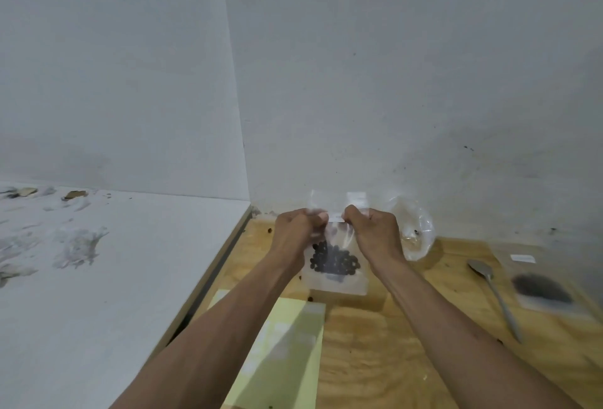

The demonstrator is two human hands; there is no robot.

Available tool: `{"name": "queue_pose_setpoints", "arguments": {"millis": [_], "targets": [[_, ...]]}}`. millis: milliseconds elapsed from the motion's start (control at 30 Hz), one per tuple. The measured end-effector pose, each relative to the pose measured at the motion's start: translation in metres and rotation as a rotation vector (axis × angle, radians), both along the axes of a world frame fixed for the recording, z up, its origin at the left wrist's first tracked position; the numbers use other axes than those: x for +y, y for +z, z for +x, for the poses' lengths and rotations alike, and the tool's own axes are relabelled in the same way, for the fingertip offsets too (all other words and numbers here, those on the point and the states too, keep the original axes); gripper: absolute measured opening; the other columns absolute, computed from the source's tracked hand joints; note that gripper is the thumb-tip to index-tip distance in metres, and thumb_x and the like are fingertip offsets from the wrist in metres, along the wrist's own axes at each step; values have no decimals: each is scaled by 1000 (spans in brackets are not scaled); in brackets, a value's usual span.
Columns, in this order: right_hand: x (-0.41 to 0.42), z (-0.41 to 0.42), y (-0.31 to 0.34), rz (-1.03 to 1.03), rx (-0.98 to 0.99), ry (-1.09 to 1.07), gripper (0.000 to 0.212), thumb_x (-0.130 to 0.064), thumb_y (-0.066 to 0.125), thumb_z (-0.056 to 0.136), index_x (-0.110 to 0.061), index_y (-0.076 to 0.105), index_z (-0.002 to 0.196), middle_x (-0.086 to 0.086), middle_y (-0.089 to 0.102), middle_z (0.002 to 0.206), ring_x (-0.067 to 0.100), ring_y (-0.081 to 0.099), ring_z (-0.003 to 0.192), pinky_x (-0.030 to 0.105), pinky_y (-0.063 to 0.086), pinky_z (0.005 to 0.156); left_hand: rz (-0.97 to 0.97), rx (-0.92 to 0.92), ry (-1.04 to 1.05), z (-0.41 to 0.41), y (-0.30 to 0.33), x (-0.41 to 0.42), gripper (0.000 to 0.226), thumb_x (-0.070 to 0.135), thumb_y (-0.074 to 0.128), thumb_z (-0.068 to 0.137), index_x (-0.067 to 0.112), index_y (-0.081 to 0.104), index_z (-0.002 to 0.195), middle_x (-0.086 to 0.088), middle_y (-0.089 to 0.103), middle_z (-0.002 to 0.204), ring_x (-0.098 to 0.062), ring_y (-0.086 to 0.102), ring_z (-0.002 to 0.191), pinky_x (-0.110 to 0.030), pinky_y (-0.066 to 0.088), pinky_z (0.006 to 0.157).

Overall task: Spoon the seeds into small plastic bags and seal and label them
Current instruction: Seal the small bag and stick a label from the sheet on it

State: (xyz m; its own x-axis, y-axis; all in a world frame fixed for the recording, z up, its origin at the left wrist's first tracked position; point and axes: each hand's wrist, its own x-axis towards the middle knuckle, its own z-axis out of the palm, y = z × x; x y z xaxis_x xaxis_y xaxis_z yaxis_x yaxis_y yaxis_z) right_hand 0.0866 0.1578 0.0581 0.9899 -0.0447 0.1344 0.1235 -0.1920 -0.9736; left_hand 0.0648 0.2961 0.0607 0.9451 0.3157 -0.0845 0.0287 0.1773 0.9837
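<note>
A small clear plastic bag (336, 281) hangs upright above the wooden table, with several dark round seeds (334, 260) gathered in its lower half. My left hand (295, 229) pinches the bag's top strip on the left side. My right hand (375, 232) pinches the same strip on the right, thumbs close together at the middle. A white label patch shows near the bag's top edge. A metal spoon (496, 294) lies on the table to the right, empty as far as I can tell.
A second flat bag with fine dark seeds (541, 288) lies at the far right beside the spoon. A crumpled clear bag (416, 229) leans against the wall. Yellow paper sheets (284, 350) lie near me. A white surface (114, 278) adjoins the wooden table (375, 359) at left.
</note>
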Motion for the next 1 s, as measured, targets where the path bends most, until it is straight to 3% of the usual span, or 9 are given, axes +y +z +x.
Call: {"name": "queue_pose_setpoints", "arguments": {"millis": [133, 267, 433, 567, 733, 800, 867, 933, 1000], "targets": [[-40, -6, 6, -31, 43, 48, 32, -40, 64, 91, -16, 52, 73, 2, 46, 68, 14, 40, 57, 31, 32, 59, -159, 64, -47, 12, 15, -25, 8, -1, 65, 93, 2, 72, 95, -8, 72, 86, -23, 68, 83, -34, 58, 74], [-92, -14, 7, -4, 52, 82, 12, -21, 73, 90, -22, 67, 100, -4, 74, 88, -1, 67, 66, 16, 50, 62, -163, 34, -102, 26, 24, -62, 4, 5, 68, 95, 5, 70, 98, -12, 70, 97, -21, 67, 80, -31, 58, 69], [-178, -16, 5, 66, 0, -203, 36, -17, 76, 89, -19, 63, 123, -5, 73, 94, 8, 70, 81, 20, 52, 66, 410, -12, -330, 30, 11, -140, 66, 23, 81, 86, 11, 48, 142, -8, 67, 101, -25, 70, 90, -44, 60, 85], [-252, -22, -11, -71, 27, -384, 39, -22, 75, 91, -19, 65, 128, 8, 72, 111, 18, 68, 96, 27, 55, 78, 532, -72, -526, 29, -6, -209, 78, 7, 78, 83, 7, 41, 151, -2, 68, 88, -24, 71, 91, -37, 59, 79], [-311, -20, -30, -314, 135, -473, 54, -29, 71, 93, -13, 57, 143, 12, 64, 133, 27, 60, 121, 39, 48, 104, 620, -45, -588, 37, -20, -282, 28, 11, 84, 77, 19, 60, 89, 3, 58, 77, -21, 62, 83, -31, 51, 69], [-323, -16, -40, -367, 191, -443, 57, -28, 68, 94, -9, 52, 146, 13, 61, 137, 29, 58, 124, 39, 47, 106, 678, -9, -591, 42, -28, -301, 33, 17, 86, 74, 11, 61, 95, -1, 61, 83, -23, 64, 86, -32, 54, 71], [-334, -12, -56, -423, 237, -423, 49, -27, 67, 94, -2, 60, 136, 18, 66, 124, 32, 62, 115, 40, 50, 99, 729, 39, -602, 45, -39, -315, 49, 27, 88, 67, 4, 67, 104, -10, 68, 101, -27, 67, 92, -38, 61, 77], [-341, -8, -75, -518, 256, -436, 22, -31, 67, 89, -9, 70, 91, 16, 65, 86, 32, 63, 86, 39, 52, 79, 832, 96, -641, 48, -49, -325, 57, 35, 85, 66, 5, 68, 111, -15, 66, 115, -29, 65, 102, -38, 60, 81], [-345, -5, -90, -580, 256, -458, 37, -33, 65, 86, -19, 43, 59, 10, 47, 65, 28, 53, 69, 35, 41, 65, 917, 129, -656, 50, -55, -330, 54, 34, 82, 75, 4, 66, 117, -15, 64, 120, -30, 60, 113, -37, 56, 87]]}}
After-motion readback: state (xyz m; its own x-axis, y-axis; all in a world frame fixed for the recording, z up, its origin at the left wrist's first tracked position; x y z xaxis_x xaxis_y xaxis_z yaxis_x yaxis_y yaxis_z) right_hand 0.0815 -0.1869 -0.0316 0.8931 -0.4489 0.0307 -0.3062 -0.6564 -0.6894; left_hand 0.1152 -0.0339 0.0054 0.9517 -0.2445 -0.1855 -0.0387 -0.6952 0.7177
